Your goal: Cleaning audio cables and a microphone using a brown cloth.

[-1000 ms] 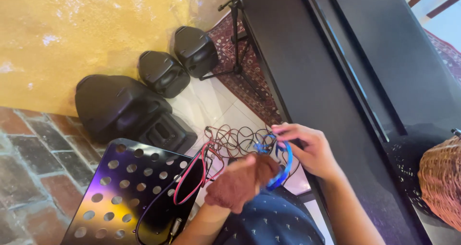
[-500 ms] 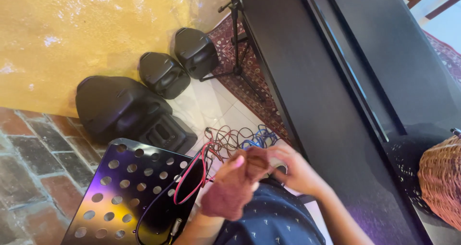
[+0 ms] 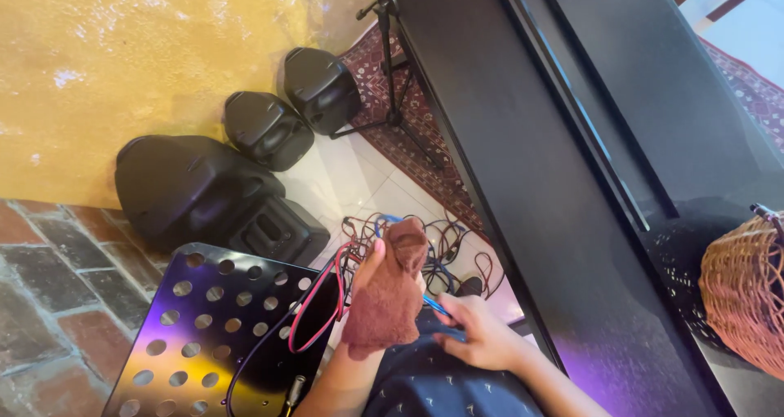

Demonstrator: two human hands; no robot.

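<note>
My left hand (image 3: 371,270) holds a brown-red cloth (image 3: 388,290) that drapes over the fingers and hangs down. A blue cable (image 3: 437,307) runs from under the cloth to my right hand (image 3: 482,335), which pinches it just above my lap. Both hands are close together, in front of a tangle of dark and red cables (image 3: 441,245) on the floor. A red cable (image 3: 314,315) loops from the left hand over a black perforated music-stand plate (image 3: 204,335).
Three black speakers (image 3: 196,192) stand against a yellow wall. A long black piano body (image 3: 555,180) runs along the right. A stand's tripod (image 3: 392,98) rests on a patterned rug. A wicker basket (image 3: 747,286) sits at far right. Brick floor lies at lower left.
The blue cable loop held up by the right hand has come down. The left hand has risen with the cloth, and the right hand has dropped low towards my lap.
</note>
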